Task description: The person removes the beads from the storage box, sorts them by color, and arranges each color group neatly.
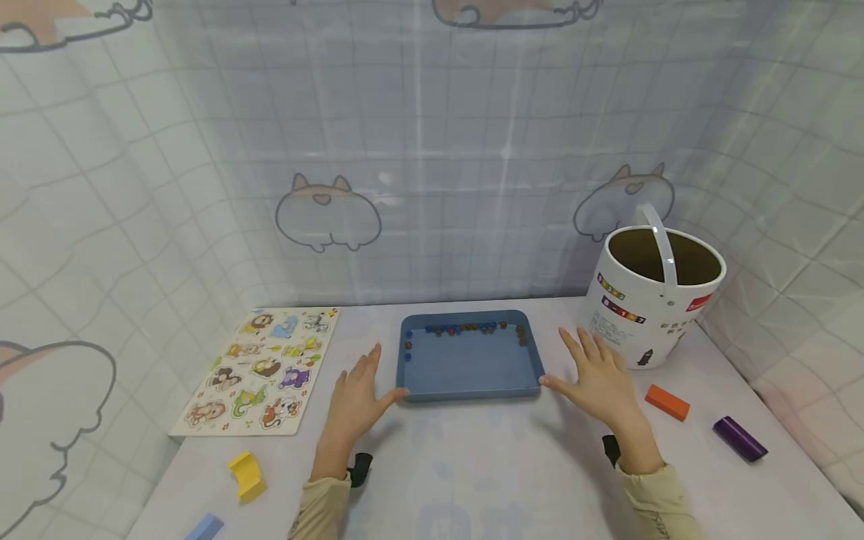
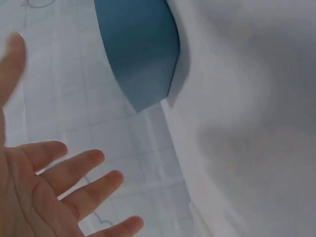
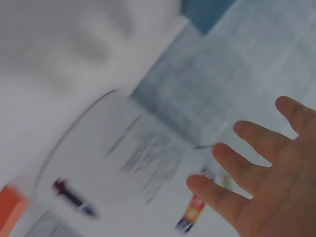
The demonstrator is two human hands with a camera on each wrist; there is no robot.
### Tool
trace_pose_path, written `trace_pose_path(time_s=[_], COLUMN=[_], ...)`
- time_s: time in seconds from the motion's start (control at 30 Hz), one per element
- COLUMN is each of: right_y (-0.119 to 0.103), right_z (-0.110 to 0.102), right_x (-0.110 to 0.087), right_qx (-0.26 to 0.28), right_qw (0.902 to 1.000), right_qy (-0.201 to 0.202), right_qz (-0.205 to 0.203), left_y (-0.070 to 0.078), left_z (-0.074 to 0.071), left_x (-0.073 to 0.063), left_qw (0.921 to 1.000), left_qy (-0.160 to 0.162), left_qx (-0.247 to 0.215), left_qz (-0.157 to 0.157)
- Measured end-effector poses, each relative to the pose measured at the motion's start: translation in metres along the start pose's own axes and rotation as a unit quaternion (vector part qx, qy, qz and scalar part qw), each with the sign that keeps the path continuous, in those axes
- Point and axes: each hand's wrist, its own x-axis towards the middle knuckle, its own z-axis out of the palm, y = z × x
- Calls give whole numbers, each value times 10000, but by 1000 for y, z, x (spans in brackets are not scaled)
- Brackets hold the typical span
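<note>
A shallow blue tray (image 1: 472, 375) lies on the table with several small blue and brown beads (image 1: 466, 328) along its far side and a few near its left and right walls. My left hand (image 1: 355, 401), fingers spread, is at the tray's left near corner, thumb toward the rim. On the other side my right hand (image 1: 597, 379) is spread too, its thumb at the right near corner. Both palms face inward and hold nothing. In the left wrist view the tray's blue wall (image 2: 140, 54) shows beyond the open left hand (image 2: 54, 187).
A white bucket (image 1: 648, 307) with a handle stands at the back right, close to my right hand. Orange (image 1: 667, 403) and purple (image 1: 740, 439) blocks lie right. An animal puzzle board (image 1: 259, 371), a yellow block (image 1: 247, 476) and a light blue block (image 1: 205, 527) lie left.
</note>
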Motion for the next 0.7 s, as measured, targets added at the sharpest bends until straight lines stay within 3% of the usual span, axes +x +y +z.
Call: trace_pose_path(time_s=[0.37, 0.57, 0.7], right_y=[-69, -100, -119], right_z=[1, 24, 43], right_x=[54, 75, 85], right_qx=[758, 1645, 2194], right_qw=[9939, 9831, 9723], right_qy=[309, 3, -231], right_qz=[-740, -805, -771], left_y=[4, 6, 7], left_z=[14, 26, 31], left_x=[2, 3, 4], left_qw=[9967, 9949, 9959], left_qy=[-601, -883, -854], left_qx=[-521, -475, -298], left_qz=[-141, -49, 77])
